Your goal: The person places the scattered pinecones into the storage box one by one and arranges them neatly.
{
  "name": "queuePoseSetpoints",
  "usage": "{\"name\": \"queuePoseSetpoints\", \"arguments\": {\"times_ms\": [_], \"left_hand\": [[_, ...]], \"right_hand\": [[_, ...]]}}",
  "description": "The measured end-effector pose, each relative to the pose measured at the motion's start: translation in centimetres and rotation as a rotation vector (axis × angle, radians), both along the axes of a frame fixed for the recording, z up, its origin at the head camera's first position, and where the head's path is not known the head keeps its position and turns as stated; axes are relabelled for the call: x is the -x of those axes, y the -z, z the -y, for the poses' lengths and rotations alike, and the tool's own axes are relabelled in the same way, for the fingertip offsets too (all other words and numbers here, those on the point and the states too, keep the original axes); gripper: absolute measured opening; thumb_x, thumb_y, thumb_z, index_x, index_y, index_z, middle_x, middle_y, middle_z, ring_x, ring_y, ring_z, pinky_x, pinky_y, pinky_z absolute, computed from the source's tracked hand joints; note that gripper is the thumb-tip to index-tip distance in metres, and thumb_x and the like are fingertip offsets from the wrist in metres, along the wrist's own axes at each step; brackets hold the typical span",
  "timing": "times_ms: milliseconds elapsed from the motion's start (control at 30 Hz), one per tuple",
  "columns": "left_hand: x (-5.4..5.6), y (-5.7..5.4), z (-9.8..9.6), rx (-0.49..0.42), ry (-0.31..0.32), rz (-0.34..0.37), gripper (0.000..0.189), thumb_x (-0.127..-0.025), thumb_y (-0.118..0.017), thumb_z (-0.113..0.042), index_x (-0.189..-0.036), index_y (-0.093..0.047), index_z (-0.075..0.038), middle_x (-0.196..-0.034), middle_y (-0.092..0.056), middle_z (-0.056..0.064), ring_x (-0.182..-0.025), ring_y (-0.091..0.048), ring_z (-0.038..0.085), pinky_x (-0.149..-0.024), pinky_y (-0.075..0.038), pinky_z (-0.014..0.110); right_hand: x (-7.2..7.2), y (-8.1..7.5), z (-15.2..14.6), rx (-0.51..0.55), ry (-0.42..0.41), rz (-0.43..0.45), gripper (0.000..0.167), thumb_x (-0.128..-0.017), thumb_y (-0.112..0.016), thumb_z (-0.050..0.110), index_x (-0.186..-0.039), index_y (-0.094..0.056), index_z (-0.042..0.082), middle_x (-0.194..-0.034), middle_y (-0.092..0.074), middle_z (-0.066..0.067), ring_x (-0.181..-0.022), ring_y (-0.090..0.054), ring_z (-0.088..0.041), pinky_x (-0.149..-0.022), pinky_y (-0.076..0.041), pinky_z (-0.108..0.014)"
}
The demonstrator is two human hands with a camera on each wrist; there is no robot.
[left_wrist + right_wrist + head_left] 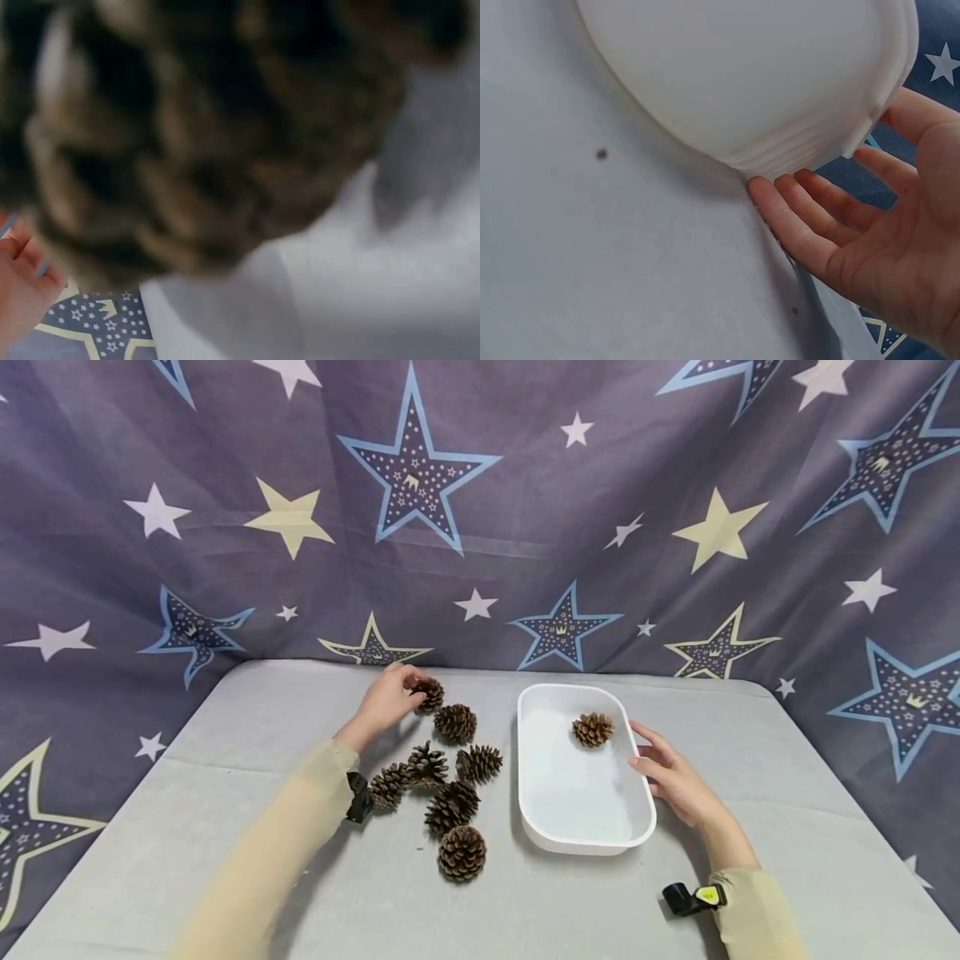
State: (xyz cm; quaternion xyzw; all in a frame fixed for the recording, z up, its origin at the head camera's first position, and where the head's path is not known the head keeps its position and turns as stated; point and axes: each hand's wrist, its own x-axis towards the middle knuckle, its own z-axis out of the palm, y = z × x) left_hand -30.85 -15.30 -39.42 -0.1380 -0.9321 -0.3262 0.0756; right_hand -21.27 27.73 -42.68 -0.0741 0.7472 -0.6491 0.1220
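At the back of the table my left hand (387, 697) has thumb and fingers around the left side of a brown pine cone (428, 695). In the left wrist view another pine cone (202, 142), blurred and close, fills most of the picture and hides that grip; only part of the left hand (22, 285) shows. My right hand (675, 774) holds the right side of a white plastic basin (530, 827), thumb over the rim. From the right wrist view, the fingers (802, 232) reach the basin's lower side. One pine cone (592, 729) lies inside the basin, towards its back right.
Several pine cones lie loose between the left forearm and the basin, among them one at the back (455, 723) and one at the front (462, 853). A grey cloth covers the table (570, 910). A star-patterned curtain (525, 560) hangs behind it.
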Motion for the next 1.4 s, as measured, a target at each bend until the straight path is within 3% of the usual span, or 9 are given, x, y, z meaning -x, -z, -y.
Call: {"name": "queuePoseSetpoints", "arguments": {"times_ms": [267, 533, 767, 1067, 1400], "left_hand": [[0.4, 0.4, 0.3, -0.034, -0.026, 0.034, 0.047, -0.078, -0.065, -0.015, -0.121, -0.052, -0.003, -0.114, -0.048, 0.017, -0.104, -0.05, 0.034, -0.086, -0.044, 0.044], [0.8, 0.9, 0.0, -0.019, -0.006, 0.099, 0.062, -0.079, -0.068, -0.02, -0.132, -0.041, -0.001, -0.129, -0.042, 0.018, -0.113, -0.047, 0.036, -0.094, -0.041, 0.048], [0.7, 1.2, -0.3, -0.023, 0.016, 0.16, 0.072, -0.078, -0.069, -0.023, -0.137, -0.034, 0.0, -0.141, -0.031, 0.023, -0.128, -0.031, 0.039, -0.106, -0.025, 0.052], [0.8, 1.8, -0.6, -0.034, 0.052, 0.161, 0.067, -0.08, -0.068, -0.018, -0.137, -0.036, -0.003, -0.141, -0.031, 0.021, -0.128, -0.031, 0.038, -0.106, -0.025, 0.051], [0.9, 2.0, -0.8, -0.033, 0.035, 0.149, 0.057, -0.08, -0.068, -0.018, -0.13, -0.045, -0.004, -0.138, -0.038, 0.018, -0.127, -0.034, 0.036, -0.106, -0.027, 0.05]], "right_hand": [[0.0, 0.0, 0.0, 0.006, -0.002, 0.0, 0.064, -0.093, -0.05, 0.018, -0.146, -0.014, 0.015, -0.132, -0.032, -0.027, -0.094, -0.059, -0.011, -0.075, -0.054, -0.037], [-0.1, 0.1, -0.1, 0.003, -0.009, -0.009, 0.064, -0.093, -0.049, 0.018, -0.146, -0.014, 0.014, -0.132, -0.031, -0.029, -0.094, -0.059, -0.011, -0.075, -0.054, -0.036], [-0.1, 0.1, -0.1, 0.002, -0.002, -0.011, 0.064, -0.093, -0.049, 0.018, -0.146, -0.014, 0.014, -0.131, -0.031, -0.029, -0.093, -0.059, -0.012, -0.074, -0.054, -0.036], [0.0, 0.2, -0.1, 0.002, -0.006, -0.009, 0.063, -0.094, -0.049, 0.018, -0.146, -0.014, 0.015, -0.132, -0.031, -0.03, -0.094, -0.059, -0.012, -0.075, -0.054, -0.037], [0.0, 0.1, 0.0, 0.004, 0.0, -0.001, 0.064, -0.093, -0.049, 0.019, -0.146, -0.014, 0.015, -0.132, -0.031, -0.029, -0.094, -0.059, -0.011, -0.075, -0.054, -0.036]]}}
